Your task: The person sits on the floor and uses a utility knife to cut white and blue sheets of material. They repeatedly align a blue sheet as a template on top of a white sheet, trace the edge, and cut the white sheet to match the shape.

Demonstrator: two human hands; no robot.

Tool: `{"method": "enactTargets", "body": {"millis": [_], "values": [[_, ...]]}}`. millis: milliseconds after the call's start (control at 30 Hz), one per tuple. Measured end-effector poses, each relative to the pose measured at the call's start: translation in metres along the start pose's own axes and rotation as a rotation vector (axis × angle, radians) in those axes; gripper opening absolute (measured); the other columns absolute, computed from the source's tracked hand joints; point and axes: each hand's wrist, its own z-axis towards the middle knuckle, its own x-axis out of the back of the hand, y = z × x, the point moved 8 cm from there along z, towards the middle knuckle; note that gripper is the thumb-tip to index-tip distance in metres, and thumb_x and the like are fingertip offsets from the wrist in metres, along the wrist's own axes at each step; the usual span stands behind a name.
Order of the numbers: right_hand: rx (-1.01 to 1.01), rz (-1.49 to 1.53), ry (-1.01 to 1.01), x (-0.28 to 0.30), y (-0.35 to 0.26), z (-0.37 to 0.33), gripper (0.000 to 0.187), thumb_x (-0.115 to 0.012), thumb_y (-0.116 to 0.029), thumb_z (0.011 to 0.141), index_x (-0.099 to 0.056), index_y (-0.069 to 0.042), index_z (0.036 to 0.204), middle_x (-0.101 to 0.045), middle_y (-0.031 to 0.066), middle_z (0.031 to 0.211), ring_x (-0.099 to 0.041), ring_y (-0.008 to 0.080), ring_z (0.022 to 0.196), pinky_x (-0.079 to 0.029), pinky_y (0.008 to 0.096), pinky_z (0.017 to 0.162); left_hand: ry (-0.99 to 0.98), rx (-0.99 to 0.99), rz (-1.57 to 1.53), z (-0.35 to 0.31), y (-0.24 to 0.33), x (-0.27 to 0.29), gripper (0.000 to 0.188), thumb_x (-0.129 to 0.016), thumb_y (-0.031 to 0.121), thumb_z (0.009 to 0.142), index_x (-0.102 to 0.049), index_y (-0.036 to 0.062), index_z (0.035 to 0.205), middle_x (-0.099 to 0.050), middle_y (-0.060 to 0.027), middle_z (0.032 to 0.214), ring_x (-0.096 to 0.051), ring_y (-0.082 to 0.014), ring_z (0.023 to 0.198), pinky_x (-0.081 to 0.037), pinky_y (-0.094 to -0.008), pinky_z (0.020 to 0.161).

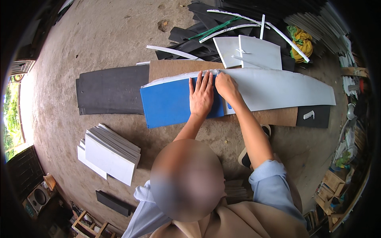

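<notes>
My left hand point(201, 98) lies flat on a blue rectangular panel point(166, 104), its fingers stretched toward the far edge. Beside it, my right hand point(226, 85) is closed at the panel's upper right corner. Whatever its fingers hold is hidden. Beneath the blue panel runs a long white sheet point(285, 89), which shows along the panel's far edge and extends to the right. A small blue mark point(229, 106) shows near the panel's right edge. Both sheets rest on a brown board point(178, 66).
Black sheets point(113, 91) extend left. White pieces point(260, 51), strips and black scraps point(180, 35) lie beyond, with a yellow-green cloth point(300, 41). A stack of white panels point(111, 152) and a black block point(114, 203) sit at left. My shoe point(246, 158) is near the board.
</notes>
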Motion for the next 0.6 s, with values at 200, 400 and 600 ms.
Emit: {"method": "enactTargets", "body": {"millis": [200,400,600], "values": [[-0.202,0.104,-0.318,-0.02,0.02,-0.018,0.027,-0.039,-0.01,0.076,-0.062,0.004,0.071,-0.059,0.0193,0.057,-0.062,0.0305,0.06,-0.05,0.0391,0.063,0.014,0.005,0.032,-0.002,0.005,-0.001,0.042,-0.041,0.02,0.086,-0.036,0.0139,0.127,-0.036,-0.0002,0.131,-0.025,-0.0183,0.126,-0.011,-0.0499,0.102],[-0.196,0.068,-0.234,-0.049,0.044,-0.127,0.029,-0.037,-0.02,0.086,-0.053,0.004,0.087,-0.058,0.0254,0.08,-0.057,0.0414,0.081,-0.046,0.0469,0.072,0.025,0.027,0.069,-0.002,-0.001,0.0,0.042,-0.04,0.022,0.087,-0.035,0.0154,0.128,-0.035,0.001,0.131,-0.024,-0.017,0.126,-0.009,-0.0514,0.102],[-0.108,0.006,-0.284,-0.021,0.035,-0.103,0.031,-0.036,-0.022,0.087,-0.053,0.003,0.083,-0.058,0.0257,0.074,-0.058,0.0404,0.074,-0.047,0.0457,0.067,0.024,0.026,0.058,-0.003,-0.001,0.001,0.044,-0.04,0.021,0.086,-0.033,0.0143,0.129,-0.035,0.0001,0.131,-0.024,-0.0178,0.126,-0.008,-0.0514,0.103]]}}
